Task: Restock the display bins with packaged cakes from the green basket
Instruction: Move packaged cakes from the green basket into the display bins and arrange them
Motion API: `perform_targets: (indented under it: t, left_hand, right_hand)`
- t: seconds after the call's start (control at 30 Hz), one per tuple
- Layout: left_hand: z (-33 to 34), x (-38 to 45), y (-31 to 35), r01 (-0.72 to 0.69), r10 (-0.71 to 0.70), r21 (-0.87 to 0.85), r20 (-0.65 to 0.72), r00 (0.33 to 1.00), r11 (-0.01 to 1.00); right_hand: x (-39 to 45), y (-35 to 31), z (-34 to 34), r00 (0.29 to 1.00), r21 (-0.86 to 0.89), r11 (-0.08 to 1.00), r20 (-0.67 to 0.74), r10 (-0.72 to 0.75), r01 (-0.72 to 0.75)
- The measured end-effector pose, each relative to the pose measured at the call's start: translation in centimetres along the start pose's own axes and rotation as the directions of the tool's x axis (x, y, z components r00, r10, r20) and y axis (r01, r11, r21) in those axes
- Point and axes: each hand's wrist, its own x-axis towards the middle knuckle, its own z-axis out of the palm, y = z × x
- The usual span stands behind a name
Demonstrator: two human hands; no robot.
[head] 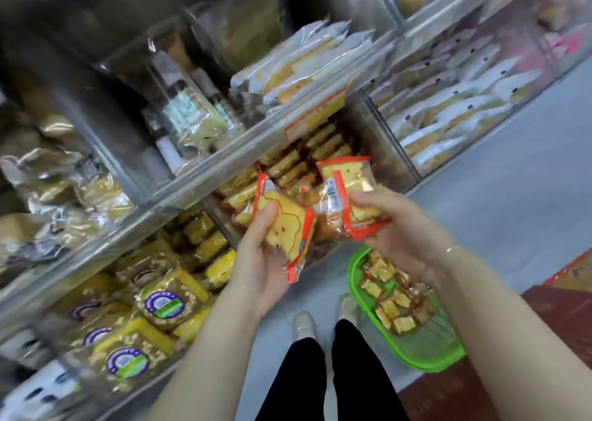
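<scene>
Before the bin: we stand.
Left hand: grips one cake pack, long axis upright.
Right hand: grips cake packs.
Writing: blurred.

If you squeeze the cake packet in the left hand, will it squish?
Probably yes: the cake packet in the left hand shows spongy yellow cake under thin wrap, so it likely dents easily. Its glossy plastic may feel slippery, and the orange ends look floppy.

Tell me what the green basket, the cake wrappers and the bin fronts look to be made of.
Green basket: likely moulded plastic, given its bright uniform colour and mesh floor. Cake wrapper in the left hand: thin glossy clear film with orange edges, crinkled. Bin front: clear rigid acrylic or glass, blurred.
</scene>
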Motion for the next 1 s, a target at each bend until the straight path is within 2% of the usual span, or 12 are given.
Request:
perform_targets:
  t: [0.07, 0.1, 0.13, 0.2, 0.27, 0.37, 0.53, 0.67, 0.73, 0.8, 0.9, 1.0]
  left_hand:
    - [-2.2, -0.6, 0.3, -0.069, 0.073, 0.095, -0.046, 0.996, 0.993]
    - [-3.3, -1.2, 0.5, -0.099, 0.109, 0.177, -0.044, 0.993, 0.979]
    - [-4.4, -1.9, 0.7, -0.134, 0.148, 0.243, -0.041, 0.988, 0.961]
    - [-6.6, -3.0, 1.1, -0.215, 0.251, 0.357, -0.059, 0.966, 0.909]
    - [-8.3, -3.7, 1.3, -0.296, 0.353, 0.461, -0.040, 0.935, 0.836]
    - [-10.0, -3.8, 1.0, -0.316, 0.412, 0.499, -0.093, 0.906, 0.807]
    - [-10.6, -3.6, 0.5, -0.295, 0.408, 0.481, -0.147, 0.901, 0.826]
    - [-10.1, -3.6, 0.7, -0.307, 0.410, 0.485, -0.120, 0.904, 0.819]
    - [-9.8, -3.6, 0.9, -0.317, 0.414, 0.499, -0.093, 0.906, 0.806]
    - [-9.7, -3.7, 1.1, -0.320, 0.414, 0.501, -0.087, 0.906, 0.804]
    - [-9.7, -3.8, 1.2, -0.322, 0.409, 0.502, -0.070, 0.910, 0.803]
    - [-9.1, -3.8, 0.9, -0.306, 0.394, 0.476, -0.095, 0.914, 0.825]
  right_hand:
    - [1.6, -0.6, 0.0, 0.992, -0.277, 0.960, -0.106, -0.071, 0.040]
    - [2.6, -0.7, 0.1, 0.981, -0.460, 0.886, -0.134, -0.137, 0.061]
    - [3.8, -0.7, 0.3, 0.974, -0.628, 0.773, -0.112, -0.199, 0.085]
    - [6.4, 0.1, 1.1, 0.978, -0.882, 0.459, 0.010, -0.209, 0.107]
    - [8.7, 1.8, 2.1, 0.983, -0.972, 0.190, 0.107, -0.151, 0.135]
    - [10.7, 5.2, 3.9, 0.981, -0.985, 0.047, 0.162, -0.103, 0.167]
    - [11.4, 8.6, 5.7, 0.960, -0.991, 0.095, 0.067, -0.273, 0.096]
    - [11.3, 8.6, 5.9, 0.953, -0.992, -0.126, 0.013, -0.302, -0.026]
    - [11.1, 8.2, 6.0, 0.967, -0.982, -0.163, -0.050, -0.252, -0.093]
    - [11.1, 7.9, 6.0, 0.969, -0.990, -0.069, -0.108, -0.223, -0.126]
    - [10.9, 7.7, 5.6, 0.954, -0.974, 0.171, -0.187, -0.233, -0.149]
    - [10.4, 7.6, 5.6, 0.957, -0.941, 0.321, -0.182, -0.227, -0.103]
